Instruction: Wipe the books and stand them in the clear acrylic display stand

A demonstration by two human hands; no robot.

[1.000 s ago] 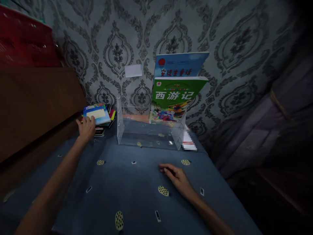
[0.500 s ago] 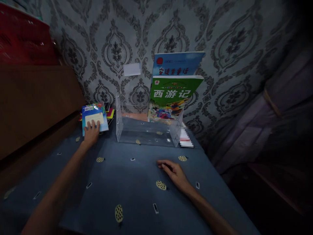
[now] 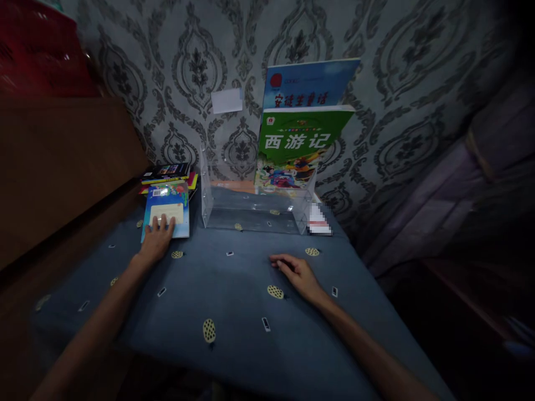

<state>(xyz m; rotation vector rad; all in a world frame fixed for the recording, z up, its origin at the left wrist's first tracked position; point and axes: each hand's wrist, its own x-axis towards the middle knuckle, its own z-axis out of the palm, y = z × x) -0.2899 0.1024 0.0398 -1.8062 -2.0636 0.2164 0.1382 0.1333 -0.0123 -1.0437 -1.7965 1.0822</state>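
My left hand (image 3: pixel 157 238) lies with its fingers spread on the lower part of a blue book (image 3: pixel 180 214), which rests against the front of a stack of books (image 3: pixel 166 172) at the left. My right hand (image 3: pixel 297 274) rests on the blue tablecloth, right of centre, with its fingers loosely curled together; whether anything is in them is too small to tell. Behind both hands stands a clear rack (image 3: pixel 205 189). In its right half are a green book (image 3: pixel 301 133) and, behind it, a taller blue book (image 3: pixel 309 83), both upright and leaning back.
A brown wooden cabinet (image 3: pixel 62 161) borders the table (image 3: pixel 234 295) on the left, with a red bag (image 3: pixel 42 55) on top. White papers (image 3: pixel 320 221) lie right of the rack. A white slip (image 3: pixel 227 101) is on the patterned wall. A curtain (image 3: pixel 438 195) hangs at the right.
The blue book under my left hand has slid toward me off the stack, uncovering a black book on top. My right hand keeps its pose. The view has tilted down slightly.
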